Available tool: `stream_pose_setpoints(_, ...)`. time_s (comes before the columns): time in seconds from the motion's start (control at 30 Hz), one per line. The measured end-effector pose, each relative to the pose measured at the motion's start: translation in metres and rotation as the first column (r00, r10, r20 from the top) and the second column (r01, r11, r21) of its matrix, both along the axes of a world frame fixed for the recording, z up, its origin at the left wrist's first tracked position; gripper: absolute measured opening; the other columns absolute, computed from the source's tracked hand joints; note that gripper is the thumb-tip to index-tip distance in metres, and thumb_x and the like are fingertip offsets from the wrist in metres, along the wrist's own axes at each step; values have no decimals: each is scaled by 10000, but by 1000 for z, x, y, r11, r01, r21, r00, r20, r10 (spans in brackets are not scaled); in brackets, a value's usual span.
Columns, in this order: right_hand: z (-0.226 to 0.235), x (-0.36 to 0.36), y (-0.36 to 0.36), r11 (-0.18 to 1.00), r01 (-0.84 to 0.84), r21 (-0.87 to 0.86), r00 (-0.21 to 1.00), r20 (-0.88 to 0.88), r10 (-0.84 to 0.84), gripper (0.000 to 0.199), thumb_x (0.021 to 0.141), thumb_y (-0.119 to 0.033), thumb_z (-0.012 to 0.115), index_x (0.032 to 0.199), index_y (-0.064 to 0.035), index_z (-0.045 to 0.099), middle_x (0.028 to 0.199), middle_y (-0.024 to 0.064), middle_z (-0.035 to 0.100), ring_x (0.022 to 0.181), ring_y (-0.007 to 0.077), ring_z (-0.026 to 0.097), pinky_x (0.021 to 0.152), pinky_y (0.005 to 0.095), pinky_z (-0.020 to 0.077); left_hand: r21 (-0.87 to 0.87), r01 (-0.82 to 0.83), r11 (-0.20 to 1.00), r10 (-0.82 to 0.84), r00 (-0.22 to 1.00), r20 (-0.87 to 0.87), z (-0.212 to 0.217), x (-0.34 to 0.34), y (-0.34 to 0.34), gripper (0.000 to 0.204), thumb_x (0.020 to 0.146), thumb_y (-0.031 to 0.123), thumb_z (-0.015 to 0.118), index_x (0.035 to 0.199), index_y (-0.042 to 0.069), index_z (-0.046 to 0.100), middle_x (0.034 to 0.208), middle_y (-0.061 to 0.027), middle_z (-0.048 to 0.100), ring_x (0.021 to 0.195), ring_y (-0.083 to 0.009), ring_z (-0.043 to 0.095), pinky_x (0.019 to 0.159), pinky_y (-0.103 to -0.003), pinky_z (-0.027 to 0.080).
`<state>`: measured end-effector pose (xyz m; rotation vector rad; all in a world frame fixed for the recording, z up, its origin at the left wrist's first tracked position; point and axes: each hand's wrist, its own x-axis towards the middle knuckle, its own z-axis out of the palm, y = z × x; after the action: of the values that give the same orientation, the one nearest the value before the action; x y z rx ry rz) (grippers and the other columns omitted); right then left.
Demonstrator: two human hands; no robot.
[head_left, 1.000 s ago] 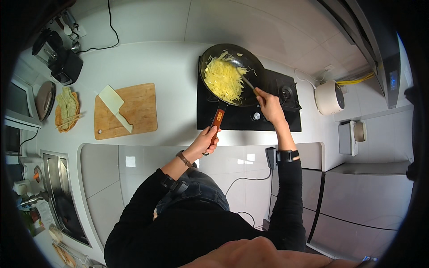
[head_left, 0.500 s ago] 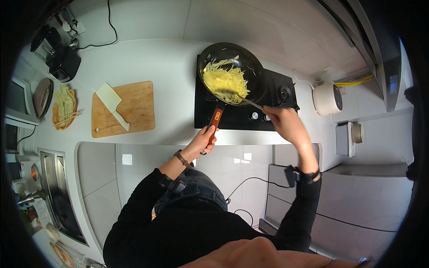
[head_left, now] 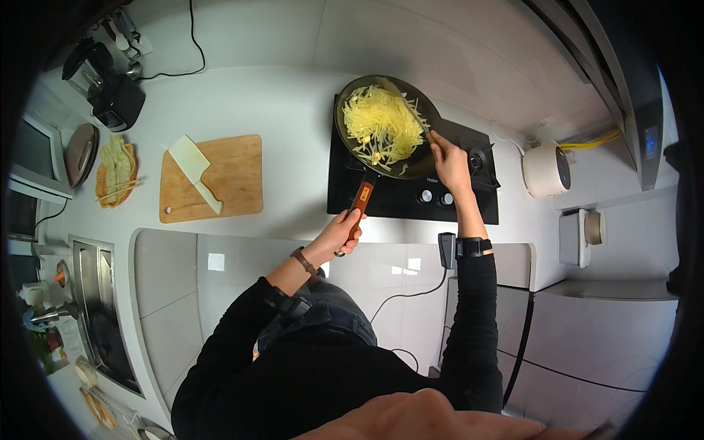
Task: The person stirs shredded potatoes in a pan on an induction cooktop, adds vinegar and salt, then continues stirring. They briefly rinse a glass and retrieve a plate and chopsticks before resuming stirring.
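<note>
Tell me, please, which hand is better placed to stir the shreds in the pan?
The right hand: it is at the pan's rim, holding a thin utensil that reaches into the shreds. The left hand grips the handle, steadying the pan.

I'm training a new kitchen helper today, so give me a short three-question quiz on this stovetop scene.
1. True or false: the left hand grips the orange-and-black handle of the dark round frying pan.
2. What lies on the rectangular wooden cutting board? A) a wide pale-bladed cleaver B) a red tomato C) a glass jar
3. Fill in: the pan holds shredded pale ______ strips, which the right hand works at with a thin utensil at the pan's rim.

Key: 1 true; 2 A, the cleaver lies across the board; 3 yellow. The pan sits on the black cooktop.
</note>
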<state>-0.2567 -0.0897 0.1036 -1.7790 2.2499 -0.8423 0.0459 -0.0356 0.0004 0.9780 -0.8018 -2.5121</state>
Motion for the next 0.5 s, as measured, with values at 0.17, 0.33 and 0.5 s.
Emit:
stream_pose_setpoints(0.17, 21, -10, 31, 918, -369, 144, 906, -166, 390, 372, 963, -94, 689, 1334, -118, 708, 920, 169, 686, 786, 395, 651, 759, 447, 557, 5, 2, 1000, -2, 1000, -16, 0, 0, 1, 405, 1145, 443, 419, 1295, 77, 507, 748, 15, 491, 495, -51, 389, 396, -223, 294)
stream_pose_setpoints(0.33, 115, -2, 81, 898, -256, 359, 806, -434, 403, 356, 943, -122, 716, 1289, -198, 744, 915, 129, 687, 778, 356, 664, 732, 438, 557, -11, 5, 1000, -5, 1000, 1, 2, 0, 0, 415, 1147, 446, 410, 1289, 68, 505, 746, 14, 486, 485, -53, 382, 394, -225, 294)
stream_pose_setpoints(0.5, 166, 26, 119, 881, -167, 442, 876, -344, 339, 302, 926, -73, 701, 1211, -135, 778, 943, 156, 745, 838, 374, 698, 761, 447, 566, -4, -5, 1000, 5, 1000, 8, 5, 0, 1, 411, 1150, 439, 402, 1290, 67, 506, 745, 14, 488, 478, -53, 376, 393, -223, 297)
